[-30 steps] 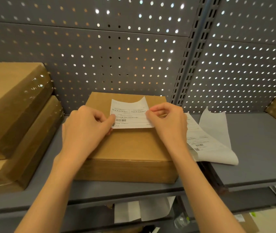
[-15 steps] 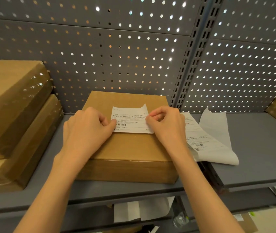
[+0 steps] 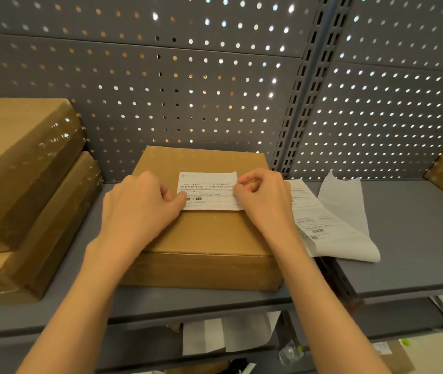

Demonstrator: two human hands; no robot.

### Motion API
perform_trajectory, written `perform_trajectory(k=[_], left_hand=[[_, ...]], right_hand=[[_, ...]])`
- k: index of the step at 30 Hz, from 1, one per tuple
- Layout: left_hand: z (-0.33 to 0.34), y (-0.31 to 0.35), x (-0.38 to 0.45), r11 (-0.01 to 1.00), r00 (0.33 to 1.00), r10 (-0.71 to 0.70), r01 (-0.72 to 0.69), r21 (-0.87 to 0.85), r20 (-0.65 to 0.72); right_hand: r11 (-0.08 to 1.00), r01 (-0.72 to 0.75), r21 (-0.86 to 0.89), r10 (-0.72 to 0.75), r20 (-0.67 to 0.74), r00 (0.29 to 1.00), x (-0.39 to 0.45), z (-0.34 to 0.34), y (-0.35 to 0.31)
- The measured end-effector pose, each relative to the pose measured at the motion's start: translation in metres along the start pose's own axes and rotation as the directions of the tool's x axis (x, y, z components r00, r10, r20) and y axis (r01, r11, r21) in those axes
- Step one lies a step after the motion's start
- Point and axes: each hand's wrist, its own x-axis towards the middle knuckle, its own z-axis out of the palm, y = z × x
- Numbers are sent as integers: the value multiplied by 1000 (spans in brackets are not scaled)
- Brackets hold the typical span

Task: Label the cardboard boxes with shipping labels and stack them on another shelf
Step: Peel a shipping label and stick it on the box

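My left hand and right hand pinch the shipping label, fingers clamped on its 9 and 3 o'clock edges. It lies atop the cardboard box on the shelf; label strip at 3 o'clock.

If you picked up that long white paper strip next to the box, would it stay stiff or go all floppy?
Probably floppy: the paper strip already curls and lifts at its far end on the shelf. It looks thin, so likely very light. A push would probably slide it easily.
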Motion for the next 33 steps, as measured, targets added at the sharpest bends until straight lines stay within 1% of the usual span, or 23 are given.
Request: perform_trajectory(k=[9, 13, 15, 17, 19, 20, 21, 23, 24, 26, 28, 30, 33], left_hand=[[-2, 3, 1, 997, 1000, -4, 3, 73, 19], [-4, 2, 1, 992, 999, -20, 16, 129, 26], [-6, -2, 1, 991, 999, -30, 26, 133, 31], [-8, -5, 2, 995, 1000, -13, 15, 102, -13], [-6, -4, 3, 996, 994, 62, -56, 68, -87], [-4, -2, 4, 991, 986, 126, -122, 52, -105], [-1, 0, 6, 980, 975, 199, -196, 32, -100], [8, 4, 8, 941, 941, 336, -337, -21, -31], [12, 5, 9, 926, 927, 375, -374, -56, 13], [20, 4, 11, 919, 913, 392, -383, -93, 115], [24, 2, 13, 925, 901, 380, -370, -87, 207], [26, 1, 15, 928, 893, 371, -368, -59, 255], [26, 1, 15, 932, 888, 356, -359, -44, 291]], right_hand=[[999, 21, -40, -21, -2, 1000, 0, 1, -1], [994, 46, -97, -45, 9, 999, 1, 1, 1], [994, 64, -86, -65, -16, 998, 2, 0, 2], [994, 105, -11, -106, -87, 991, 0, -1, 0], [981, 193, 29, -188, -124, 974, -3, -3, -7], [968, 250, 15, -247, -97, 964, -4, -2, -10], [952, 306, -15, -307, -31, 951, -5, -1, -14], [915, 391, -95, -372, 173, 912, -6, 4, -19], [896, 423, -135, -378, 271, 885, -6, 8, -21], [872, 457, -177, -359, 402, 842, -6, 12, -21], [865, 462, -194, -330, 474, 817, -7, 14, -20], [857, 464, -225, -303, 510, 805, -8, 14, -19], [851, 456, -262, -260, 544, 798, -8, 17, -17]])
